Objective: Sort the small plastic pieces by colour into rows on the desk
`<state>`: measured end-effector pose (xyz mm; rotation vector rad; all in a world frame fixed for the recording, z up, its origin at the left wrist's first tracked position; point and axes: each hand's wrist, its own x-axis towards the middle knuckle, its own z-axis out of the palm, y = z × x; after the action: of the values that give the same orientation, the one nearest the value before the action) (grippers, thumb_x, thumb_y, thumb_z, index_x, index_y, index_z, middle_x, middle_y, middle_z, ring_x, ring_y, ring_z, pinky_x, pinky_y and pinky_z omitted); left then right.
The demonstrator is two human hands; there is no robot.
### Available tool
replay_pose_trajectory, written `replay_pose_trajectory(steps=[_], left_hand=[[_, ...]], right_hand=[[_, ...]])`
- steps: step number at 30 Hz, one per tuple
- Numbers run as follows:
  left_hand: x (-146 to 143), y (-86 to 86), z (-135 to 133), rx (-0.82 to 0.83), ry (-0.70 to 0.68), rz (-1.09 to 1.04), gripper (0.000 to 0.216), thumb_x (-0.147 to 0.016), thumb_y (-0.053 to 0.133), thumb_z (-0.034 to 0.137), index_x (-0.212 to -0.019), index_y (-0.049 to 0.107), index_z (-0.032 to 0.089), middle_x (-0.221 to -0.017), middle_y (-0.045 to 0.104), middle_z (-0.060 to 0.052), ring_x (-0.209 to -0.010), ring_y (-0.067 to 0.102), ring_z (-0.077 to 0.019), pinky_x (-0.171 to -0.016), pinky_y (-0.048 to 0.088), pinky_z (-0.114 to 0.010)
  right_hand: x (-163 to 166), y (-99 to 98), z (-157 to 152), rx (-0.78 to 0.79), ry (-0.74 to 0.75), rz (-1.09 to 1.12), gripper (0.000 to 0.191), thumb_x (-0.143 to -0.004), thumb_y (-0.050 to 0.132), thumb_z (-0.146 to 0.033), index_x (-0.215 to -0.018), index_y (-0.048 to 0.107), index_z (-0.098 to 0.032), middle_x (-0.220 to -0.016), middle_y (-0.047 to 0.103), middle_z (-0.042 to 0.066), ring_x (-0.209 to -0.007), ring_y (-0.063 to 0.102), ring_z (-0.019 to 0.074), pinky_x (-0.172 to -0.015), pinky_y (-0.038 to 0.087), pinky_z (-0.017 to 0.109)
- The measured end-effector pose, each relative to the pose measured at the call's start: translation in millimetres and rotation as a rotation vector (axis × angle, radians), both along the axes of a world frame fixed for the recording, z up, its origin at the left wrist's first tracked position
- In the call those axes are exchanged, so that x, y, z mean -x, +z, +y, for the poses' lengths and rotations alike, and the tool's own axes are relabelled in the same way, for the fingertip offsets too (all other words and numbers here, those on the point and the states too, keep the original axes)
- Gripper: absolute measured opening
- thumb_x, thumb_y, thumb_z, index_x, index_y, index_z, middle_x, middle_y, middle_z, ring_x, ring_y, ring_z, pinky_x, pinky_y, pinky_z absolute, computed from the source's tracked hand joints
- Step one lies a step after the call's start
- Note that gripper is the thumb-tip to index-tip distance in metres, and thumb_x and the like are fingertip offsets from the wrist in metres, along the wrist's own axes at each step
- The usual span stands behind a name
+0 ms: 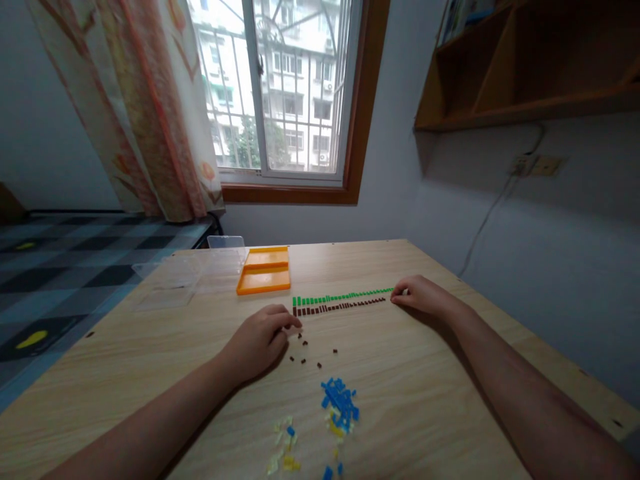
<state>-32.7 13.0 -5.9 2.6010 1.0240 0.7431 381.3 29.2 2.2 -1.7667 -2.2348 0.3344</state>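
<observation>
The brown row of small bricks (341,306) runs across the wooden tabletop (425,413), just on the near side of a matching green row (343,296). The right hand (420,297) is at the rows' right end, thumb and fingertips close together (whether they pinch a brick, I cannot tell). The left hand (263,337) lies by the left end, fingers curled, its grip likewise unclear. Loose brown bricks (303,361) are scattered nearer, then a blue pile (340,403) and yellow pieces (291,463). Beyond the left hand sits an orange tray (263,279), beside clear plastic containers (173,287).
</observation>
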Motion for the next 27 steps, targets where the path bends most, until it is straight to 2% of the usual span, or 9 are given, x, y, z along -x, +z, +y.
replay_pose_trajectory(steps=[19, 27], left_hand=[[-1.4, 0.3, 0.9, -0.012, 0.003, 0.004, 0.037, -0.075, 0.045, 0.003, -0.092, 0.072, 0.021, -0.093, 0.069, -0.004, -0.090, 0.064, -0.0195, -0.085, 0.053, -0.034], [-1.5, 0.0, 0.5, -0.015, -0.002, 0.004, 0.037, -0.076, 0.045, 0.002, -0.092, 0.072, 0.021, -0.093, 0.069, -0.003, -0.090, 0.064, -0.0194, -0.086, 0.053, -0.034]], right_hand=[[2.2, -7.5, 6.2, -0.032, 0.003, 0.028, 0.021, -0.085, 0.065, -0.032, -0.091, 0.082, -0.021, -0.091, 0.079, 0.007, -0.084, 0.072, 0.0222, -0.076, 0.050, 0.030], [4.8, -5.0, 6.0, -0.030, -0.003, 0.017, 0.023, -0.085, 0.063, -0.031, -0.091, 0.082, -0.021, -0.091, 0.079, 0.007, -0.082, 0.071, 0.0214, -0.074, 0.049, 0.028]])
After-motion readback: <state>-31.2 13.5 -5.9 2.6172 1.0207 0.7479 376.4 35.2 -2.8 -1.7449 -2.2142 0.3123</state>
